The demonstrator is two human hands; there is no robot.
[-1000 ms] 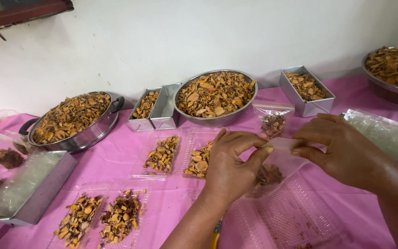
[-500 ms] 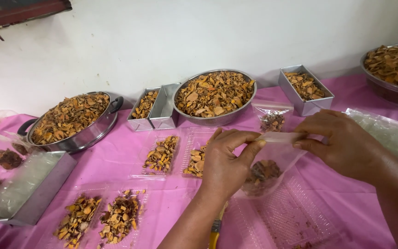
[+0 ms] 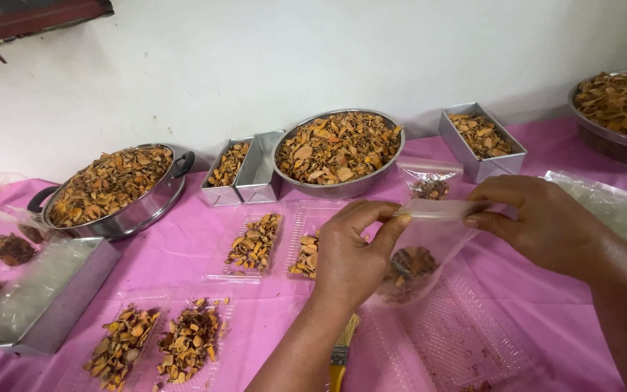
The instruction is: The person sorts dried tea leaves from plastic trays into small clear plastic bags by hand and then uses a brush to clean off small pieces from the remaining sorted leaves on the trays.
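Both hands pinch the top strip of a small clear bag point(image 3: 429, 239), left hand point(image 3: 350, 258) and right hand point(image 3: 546, 225) at opposite ends, keeping it taut and upright so the dried chips stay low, above an empty tray point(image 3: 451, 341) on the table point(image 3: 183, 247).

Clear zip bag point(image 3: 419, 250) of dried pieces held mid-table; smaller filled bag point(image 3: 429, 178) behind it.

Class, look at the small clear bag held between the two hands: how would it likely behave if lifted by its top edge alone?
The bag is thin clear film, so it probably hangs floppy. The dried pieces sit at its bottom, so it likely sags there. It looks light, since the left hand and right hand pinch it with fingertips only.
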